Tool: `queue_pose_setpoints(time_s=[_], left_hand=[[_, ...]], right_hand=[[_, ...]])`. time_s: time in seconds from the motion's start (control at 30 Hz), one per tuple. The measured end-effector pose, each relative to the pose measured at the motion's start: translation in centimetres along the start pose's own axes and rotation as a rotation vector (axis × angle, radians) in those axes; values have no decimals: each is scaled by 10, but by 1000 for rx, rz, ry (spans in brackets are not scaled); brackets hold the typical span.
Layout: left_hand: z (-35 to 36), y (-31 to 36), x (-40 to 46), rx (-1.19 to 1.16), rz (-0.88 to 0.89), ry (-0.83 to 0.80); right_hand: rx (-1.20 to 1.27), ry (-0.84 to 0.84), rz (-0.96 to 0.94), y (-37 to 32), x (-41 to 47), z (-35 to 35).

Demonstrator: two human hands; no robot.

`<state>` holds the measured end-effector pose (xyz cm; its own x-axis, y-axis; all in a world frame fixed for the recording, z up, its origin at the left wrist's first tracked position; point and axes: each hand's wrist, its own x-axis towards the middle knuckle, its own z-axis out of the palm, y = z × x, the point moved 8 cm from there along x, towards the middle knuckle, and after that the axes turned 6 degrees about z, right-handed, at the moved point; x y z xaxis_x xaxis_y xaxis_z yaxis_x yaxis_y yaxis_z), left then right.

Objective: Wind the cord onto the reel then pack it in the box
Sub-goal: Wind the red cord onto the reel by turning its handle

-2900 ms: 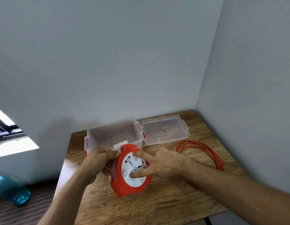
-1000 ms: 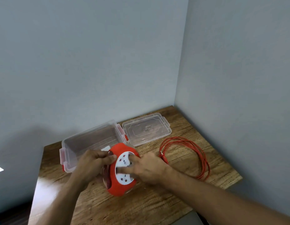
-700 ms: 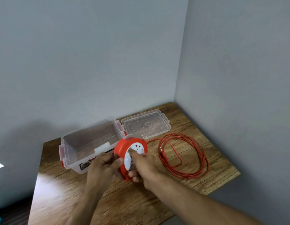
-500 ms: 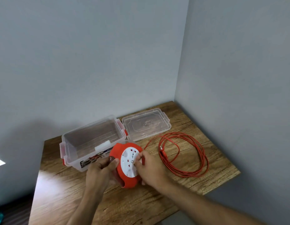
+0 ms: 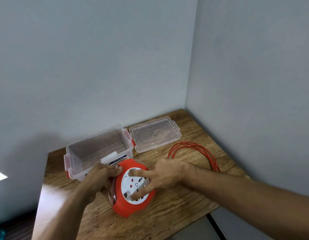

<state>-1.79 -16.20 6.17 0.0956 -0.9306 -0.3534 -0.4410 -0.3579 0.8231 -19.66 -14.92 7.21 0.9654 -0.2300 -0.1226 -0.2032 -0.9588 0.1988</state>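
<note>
A red cord reel [image 5: 131, 203] with a white socket face [image 5: 133, 186] stands on edge on the wooden table [image 5: 176, 201], just in front of the box. My left hand [image 5: 100, 177] grips its back and top rim. My right hand [image 5: 166, 175] lies on the socket face with fingers spread over it. Loose red cord [image 5: 200, 151] lies in coils on the table to the right, partly hidden behind my right forearm. The clear plastic box [image 5: 98, 149] with red latches stands open behind the reel.
The box's clear lid [image 5: 154, 135] lies flat on the table to the right of the box. Grey walls meet at the corner behind and to the right. The table's front edge runs just below the reel.
The reel has turned between my hands and come down closer to me. My right hand has shifted from pinching the face's edge to lying spread across it. The cord coil has drawn tighter.
</note>
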Motion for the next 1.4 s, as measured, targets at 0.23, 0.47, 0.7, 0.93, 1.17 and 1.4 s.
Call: queue_pose_setpoints(time_s=[0.23, 0.47, 0.7, 0.93, 1.17, 1.4], left_hand=[[2, 10, 3, 38, 54, 13], [-3, 18, -3, -34, 191, 103], [8, 21, -12, -150, 326, 287], [-2, 3, -13, -270, 204, 316], [-9, 3, -6, -175, 113, 149], [-5, 16, -2, -17, 110, -26]], right_hand=[[81, -98, 168, -1, 19, 8], [152, 174, 467, 12, 20, 11], [1587, 591, 1425, 32, 3, 49], [1460, 447, 1224, 35, -9, 38], [151, 6, 241, 16, 3, 1], [-66, -57, -19, 7, 8, -5]])
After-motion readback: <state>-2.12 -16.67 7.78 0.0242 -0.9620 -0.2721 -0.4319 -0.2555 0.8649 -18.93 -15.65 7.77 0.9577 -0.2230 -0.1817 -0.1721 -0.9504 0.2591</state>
